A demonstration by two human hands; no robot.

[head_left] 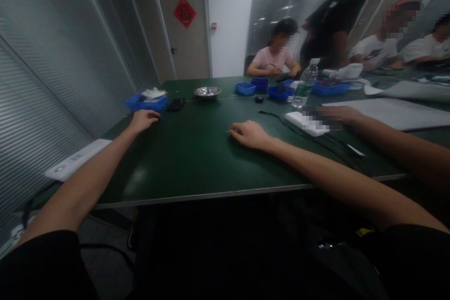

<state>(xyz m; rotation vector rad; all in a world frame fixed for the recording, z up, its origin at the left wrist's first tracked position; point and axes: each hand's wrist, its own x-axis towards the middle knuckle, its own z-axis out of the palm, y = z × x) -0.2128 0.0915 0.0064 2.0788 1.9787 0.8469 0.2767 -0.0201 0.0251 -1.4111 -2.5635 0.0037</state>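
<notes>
My left hand [142, 121] rests on the green table [183, 150], right in front of a blue plastic basket [146, 101] with white paper or tissue in it. Its fingers are loosely bent and apart, with nothing visible between them. A black phone-like object [176, 104] lies just beyond that hand. Near the middle of the table, my right hand [249, 134] has its fingers closed in a pinch. A thin, pale sliver [227, 131] sticks out to the left of the fingertips, too small to name. Farther back sits a shallow shiny metal bowl [207, 93].
Several blue trays [245, 88] and a water bottle [305, 85] stand at the back right. A white power strip [304, 122] with black cables lies right of my right hand, another person's hand [333, 116] over it. A white box [75, 159] sits at the left edge.
</notes>
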